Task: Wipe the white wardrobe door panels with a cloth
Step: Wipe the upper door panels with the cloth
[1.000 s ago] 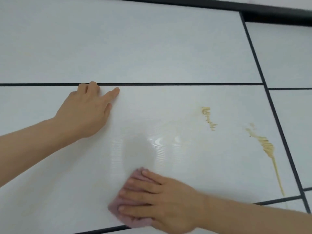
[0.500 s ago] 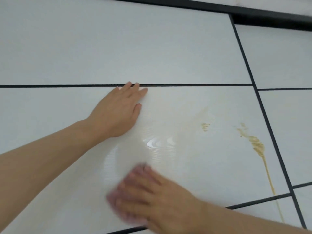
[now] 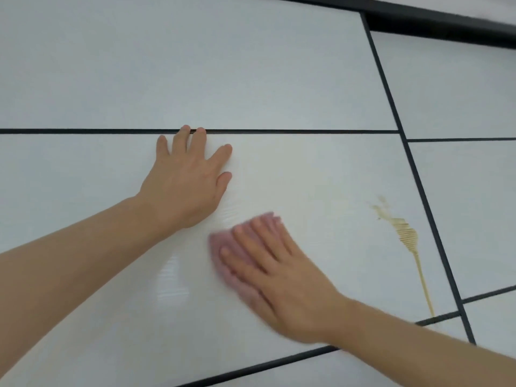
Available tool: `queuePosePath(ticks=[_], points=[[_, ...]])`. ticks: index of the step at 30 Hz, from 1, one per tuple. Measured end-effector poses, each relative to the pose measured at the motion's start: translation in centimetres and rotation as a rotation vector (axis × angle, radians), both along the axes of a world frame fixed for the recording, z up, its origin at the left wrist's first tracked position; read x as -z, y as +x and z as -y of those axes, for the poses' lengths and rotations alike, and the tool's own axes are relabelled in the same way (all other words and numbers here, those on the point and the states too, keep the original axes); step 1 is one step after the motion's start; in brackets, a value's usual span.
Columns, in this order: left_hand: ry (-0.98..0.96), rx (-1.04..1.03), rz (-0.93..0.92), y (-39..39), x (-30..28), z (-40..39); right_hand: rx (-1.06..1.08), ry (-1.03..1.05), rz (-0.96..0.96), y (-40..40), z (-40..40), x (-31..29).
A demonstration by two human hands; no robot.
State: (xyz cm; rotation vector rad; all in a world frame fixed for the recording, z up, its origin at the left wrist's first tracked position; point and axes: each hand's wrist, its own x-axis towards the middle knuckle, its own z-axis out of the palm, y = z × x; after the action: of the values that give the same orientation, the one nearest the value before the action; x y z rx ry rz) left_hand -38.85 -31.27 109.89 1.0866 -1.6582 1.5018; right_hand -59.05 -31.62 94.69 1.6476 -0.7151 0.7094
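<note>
The white wardrobe door panel point(image 3: 321, 169) fills the view, framed by thin black strips. My right hand point(image 3: 282, 277) presses a pink cloth point(image 3: 220, 244) flat against the panel with straight fingers; most of the cloth is hidden under the hand and it is motion-blurred. My left hand point(image 3: 187, 182) rests flat on the panel just above and left of the cloth, its fingertips reaching the horizontal black strip point(image 3: 279, 131). A yellow-brown stain point(image 3: 405, 233) with a long drip running down sits on the panel to the right of the cloth.
More white panels lie above point(image 3: 195, 65) and to the right point(image 3: 469, 205), split by a slanting black vertical strip point(image 3: 418, 174). A thick black frame point(image 3: 446, 23) runs along the top right. A wet sheen shows on the panel below my left hand.
My right hand has swept the cloth up and to the right. The small stain in the panel's middle is gone. My left hand sits further right, fingers spread.
</note>
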Motion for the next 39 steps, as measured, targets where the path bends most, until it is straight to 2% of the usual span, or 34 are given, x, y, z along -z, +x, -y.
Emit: queuePosePath(ticks=[2, 3, 4, 5, 7, 9, 11, 12, 13, 15, 17, 18, 20, 23, 25, 27, 29, 30, 31, 32, 35, 36, 38, 39], points=[[-0.022, 0.005, 0.008, 0.0, 0.0, 0.3, -0.013, 0.052, -0.377, -1.4, -0.7, 2.6], [-0.034, 0.006, 0.013, -0.1, 0.1, 0.4, 0.017, 0.057, -0.478, -3.4, -0.6, 1.9], [-0.046, 0.005, 0.013, -0.1, 0.2, 0.4, 0.045, 0.045, -0.511, -5.4, -0.4, 0.2], [-0.056, 0.002, 0.011, -0.1, 0.2, 0.4, 0.062, 0.02, -0.463, -7.0, -0.5, -2.3], [-0.059, -0.009, 0.004, -0.3, 0.5, 0.6, 0.131, -0.047, -0.161, -10.9, -0.3, -8.2], [-0.044, -0.014, -0.017, -0.4, 0.6, 0.6, 0.161, -0.057, 0.292, -14.6, -0.3, -13.5], [-0.03, 0.013, -0.05, -0.9, 0.7, 0.4, 0.087, -0.052, 0.69, -15.3, -0.6, -15.2], [-0.005, 0.041, -0.089, -1.5, 0.8, 0.2, 0.054, -0.085, 0.75, -14.2, -0.2, -14.1], [0.023, 0.079, -0.147, -2.1, 0.8, -0.2, 0.057, -0.138, 0.688, -12.7, 0.5, -11.9], [0.038, 0.162, -0.255, -4.1, 0.6, -1.0, 0.072, -0.103, 0.287, -8.3, 0.2, -4.7], [0.017, 0.231, -0.243, -6.9, 0.4, -1.4, 0.012, 0.013, -0.128, -5.1, -0.5, 2.7], [0.025, 0.248, -0.18, -8.4, 0.3, -1.4, -0.038, 0.048, -0.235, -4.8, -0.5, 4.9], [0.055, 0.215, -0.028, -11.3, 0.4, -1.2, -0.091, 0.08, -0.336, -6.1, 0.0, 6.0], [0.077, 0.103, 0.009, -12.5, 0.7, -0.1, -0.045, 0.062, -0.418, -8.7, 0.3, 1.8], [0.058, 0.077, 0.006, -12.6, 0.7, 0.2, 0.081, -0.019, -0.243, -11.8, 0.3, -2.9], [0.037, 0.111, -0.009, -13.0, 0.4, 0.0, 0.135, -0.064, 0.199, -15.6, 0.5, -7.7], [0.033, 0.132, -0.046, -13.7, 0.1, -0.5, 0.042, -0.033, 0.657, -17.3, 0.2, -10.6], [0.038, 0.132, -0.063, -14.1, 0.2, -0.4, 0.007, -0.031, 0.752, -16.7, 0.2, -10.4], [0.034, 0.133, -0.068, -14.3, 0.4, -0.3, -0.01, -0.035, 0.756, -15.5, 0.6, -8.9], [0.025, 0.13, -0.064, -14.4, 0.5, -0.1, -0.01, -0.025, 0.645, -14.2, 0.9, -6.2], [0.002, 0.118, -0.052, -14.0, 0.5, 0.4, 0.01, 0.04, -0.058, -11.5, -0.2, 3.8], [-0.005, 0.121, -0.055, -13.9, 0.5, 0.5, 0.019, 0.059, -0.246, -12.2, -0.5, 5.1], [-0.008, 0.126, -0.058, -14.0, 0.5, 0.5, 0.092, 0.067, -0.443, -15.5, -0.8, 3.6], [-0.004, 0.124, -0.06, -14.1, 0.5, 0.7, 0.143, 0.028, -0.409, -17.2, -0.5, 1.7]])
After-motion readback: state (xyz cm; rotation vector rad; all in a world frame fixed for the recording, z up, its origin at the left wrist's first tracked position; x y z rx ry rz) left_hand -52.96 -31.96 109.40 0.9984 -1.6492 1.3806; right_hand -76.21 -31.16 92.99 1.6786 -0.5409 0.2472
